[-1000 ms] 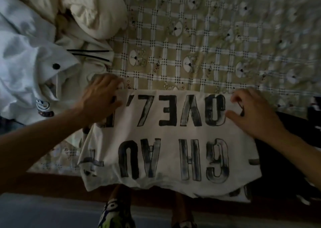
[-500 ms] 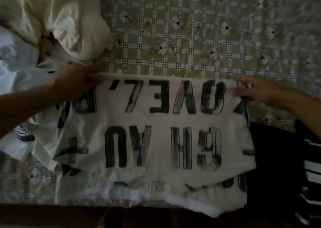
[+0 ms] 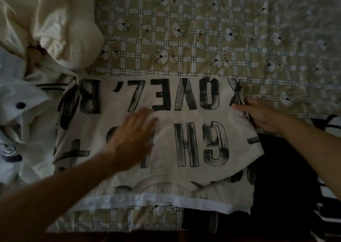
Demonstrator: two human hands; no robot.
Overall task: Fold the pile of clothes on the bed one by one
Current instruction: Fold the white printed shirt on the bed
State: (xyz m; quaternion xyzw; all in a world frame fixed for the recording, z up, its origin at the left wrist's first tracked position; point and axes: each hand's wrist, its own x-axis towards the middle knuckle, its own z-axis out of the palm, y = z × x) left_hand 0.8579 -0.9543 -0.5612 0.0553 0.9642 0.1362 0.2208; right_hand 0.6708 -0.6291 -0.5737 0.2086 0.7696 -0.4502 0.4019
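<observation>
White garment [image 3: 184, 116] carries big black block letters, upside down to the camera. Far row shows: B, apostrophe or comma, L, E, V, O, then a partly folded letter at the right edge, unclear. Near row: H, G readable; letters left of them covered by the left hand [image 3: 132, 140] and blurred. A plus sign sits at the lower left of the garment. Bedsheet [image 3: 203, 44] has small repeated print reading "PORT" beside round motifs. Other marks too blurred to read.
</observation>
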